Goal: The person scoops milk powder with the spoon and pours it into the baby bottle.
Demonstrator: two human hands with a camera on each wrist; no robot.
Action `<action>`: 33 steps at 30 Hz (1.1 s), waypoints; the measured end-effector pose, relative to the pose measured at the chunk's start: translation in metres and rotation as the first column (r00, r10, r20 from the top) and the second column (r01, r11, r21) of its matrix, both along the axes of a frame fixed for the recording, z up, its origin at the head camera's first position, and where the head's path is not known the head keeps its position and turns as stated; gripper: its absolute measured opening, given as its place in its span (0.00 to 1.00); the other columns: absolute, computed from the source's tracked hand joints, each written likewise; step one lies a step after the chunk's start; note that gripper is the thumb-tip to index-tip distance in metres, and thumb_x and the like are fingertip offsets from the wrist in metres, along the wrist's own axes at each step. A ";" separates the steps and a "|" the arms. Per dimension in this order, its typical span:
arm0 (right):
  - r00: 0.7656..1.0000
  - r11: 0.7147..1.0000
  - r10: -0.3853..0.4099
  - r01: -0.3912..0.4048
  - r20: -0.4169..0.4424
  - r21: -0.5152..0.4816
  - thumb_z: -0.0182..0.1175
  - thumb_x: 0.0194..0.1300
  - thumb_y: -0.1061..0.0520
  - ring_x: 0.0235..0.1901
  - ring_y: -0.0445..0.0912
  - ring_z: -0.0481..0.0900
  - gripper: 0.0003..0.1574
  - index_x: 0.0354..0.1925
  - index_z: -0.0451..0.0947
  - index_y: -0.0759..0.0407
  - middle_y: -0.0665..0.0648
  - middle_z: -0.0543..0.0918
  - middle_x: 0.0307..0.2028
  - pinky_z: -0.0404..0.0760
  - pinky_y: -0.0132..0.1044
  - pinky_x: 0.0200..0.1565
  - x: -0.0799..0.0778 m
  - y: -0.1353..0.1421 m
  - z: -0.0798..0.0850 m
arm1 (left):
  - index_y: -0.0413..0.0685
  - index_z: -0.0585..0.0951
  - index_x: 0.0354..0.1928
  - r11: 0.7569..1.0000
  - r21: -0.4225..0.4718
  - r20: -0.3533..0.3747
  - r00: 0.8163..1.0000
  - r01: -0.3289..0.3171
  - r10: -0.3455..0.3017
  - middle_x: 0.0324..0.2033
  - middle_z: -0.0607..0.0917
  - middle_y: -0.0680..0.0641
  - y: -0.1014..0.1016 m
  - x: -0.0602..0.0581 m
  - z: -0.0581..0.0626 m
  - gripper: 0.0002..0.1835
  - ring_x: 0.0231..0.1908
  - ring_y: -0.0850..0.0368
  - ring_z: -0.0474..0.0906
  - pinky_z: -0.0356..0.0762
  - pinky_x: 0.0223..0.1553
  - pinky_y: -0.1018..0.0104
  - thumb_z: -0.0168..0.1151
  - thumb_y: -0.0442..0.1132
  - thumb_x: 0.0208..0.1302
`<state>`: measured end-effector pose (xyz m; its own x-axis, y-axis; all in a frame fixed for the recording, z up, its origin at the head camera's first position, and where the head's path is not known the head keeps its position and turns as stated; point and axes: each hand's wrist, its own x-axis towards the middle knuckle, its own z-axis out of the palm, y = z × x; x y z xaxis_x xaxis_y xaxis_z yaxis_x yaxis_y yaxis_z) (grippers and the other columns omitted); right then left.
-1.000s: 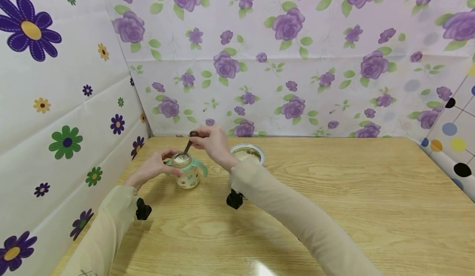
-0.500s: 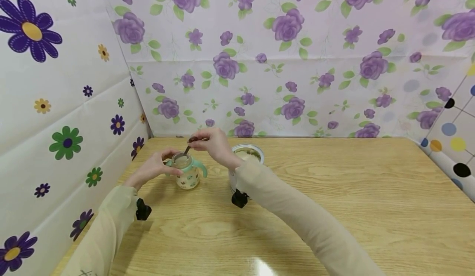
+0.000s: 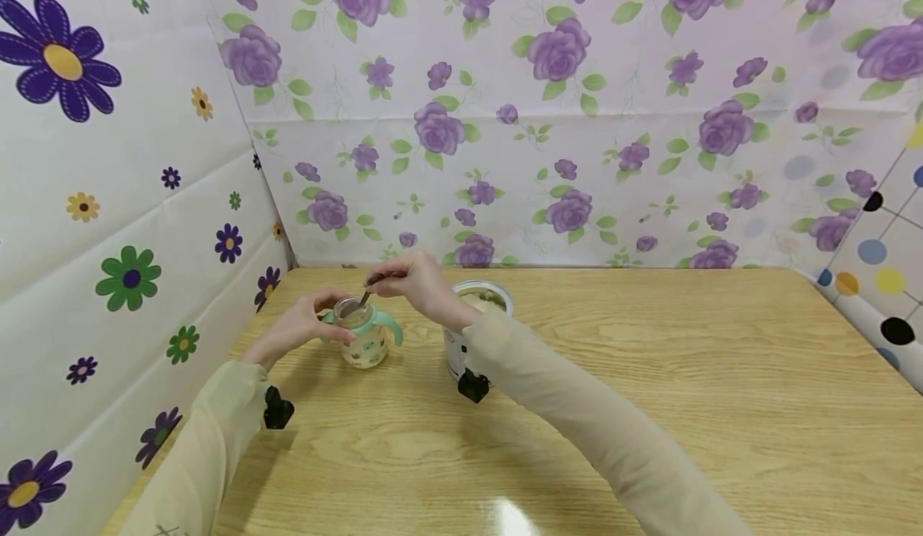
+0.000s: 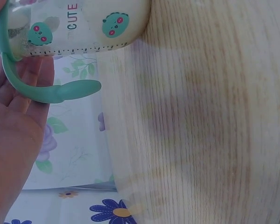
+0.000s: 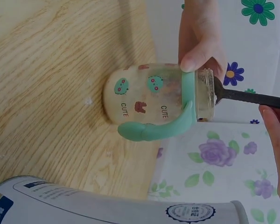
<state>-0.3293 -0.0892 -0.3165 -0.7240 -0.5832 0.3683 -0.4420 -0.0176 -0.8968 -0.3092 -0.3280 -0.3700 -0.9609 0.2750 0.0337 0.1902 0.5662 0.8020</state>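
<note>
A clear baby bottle with mint-green handles stands uncapped on the table, pale contents showing through its printed wall. My left hand grips it near the neck, thumb in front and fingers behind. In the left wrist view, a green handle curves down past the palm. My right hand pinches the handle of a dark scoop whose bowl sits at the bottle's mouth. What the scoop's bowl holds is hidden. A white tin of pale powder stands right of the bottle, partly behind my right forearm.
The wood-grain table stretches away to the right. Flowered sheets line the back and the left side, the left one close to my left arm. In the right wrist view, the tin's side lies close to the bottle.
The scoop's handle has tipped lower, and my right wrist has shifted slightly right. White powder seen at the bottle's mouth a second ago no longer shows there. The left hand and bottle stay put.
</note>
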 end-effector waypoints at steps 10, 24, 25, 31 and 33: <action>0.998 0.996 0.018 -0.014 -0.052 0.084 0.56 0.59 0.69 0.35 0.45 0.80 0.11 0.39 0.82 0.64 0.52 0.83 0.33 0.76 0.31 0.38 0.000 0.002 -0.001 | 0.49 0.71 0.55 1.000 0.004 0.000 1.000 0.003 -0.003 0.48 0.74 0.46 0.000 0.000 0.000 0.34 0.49 0.49 0.67 0.65 0.47 0.49 0.73 0.47 0.44; 1.000 1.000 0.006 -0.006 0.017 0.012 0.55 0.59 0.71 0.37 0.48 0.80 0.11 0.40 0.80 0.72 0.61 0.82 0.36 0.76 0.33 0.39 0.023 0.010 0.021 | 0.50 0.71 0.56 1.000 0.012 0.011 1.000 0.007 -0.007 0.49 0.74 0.46 0.000 -0.001 0.000 0.34 0.49 0.48 0.67 0.65 0.46 0.49 0.73 0.47 0.44; 1.000 1.000 0.006 -0.006 0.016 0.004 0.55 0.59 0.71 0.37 0.50 0.80 0.11 0.40 0.79 0.72 0.62 0.82 0.36 0.76 0.33 0.39 0.024 0.010 0.022 | 0.50 0.72 0.55 1.000 0.016 0.011 1.000 0.005 -0.005 0.48 0.74 0.46 0.000 -0.001 0.000 0.34 0.49 0.48 0.67 0.65 0.46 0.49 0.73 0.47 0.44; 1.000 1.000 0.001 -0.001 -0.001 0.003 0.56 0.58 0.71 0.34 0.46 0.80 0.11 0.40 0.79 0.73 0.61 0.82 0.35 0.77 0.34 0.38 0.024 0.010 0.022 | 0.51 0.72 0.55 1.000 0.020 0.013 1.000 0.001 -0.002 0.48 0.74 0.47 -0.001 -0.001 0.000 0.34 0.49 0.49 0.67 0.64 0.47 0.48 0.73 0.47 0.43; 1.000 1.000 0.013 -0.013 -0.002 -0.004 0.55 0.59 0.71 0.35 0.46 0.80 0.11 0.41 0.78 0.73 0.62 0.81 0.36 0.77 0.35 0.39 0.024 0.010 0.023 | 0.50 0.72 0.55 1.000 0.021 0.013 1.000 0.005 -0.005 0.49 0.74 0.47 -0.001 -0.001 0.000 0.34 0.50 0.49 0.66 0.63 0.48 0.48 0.73 0.47 0.44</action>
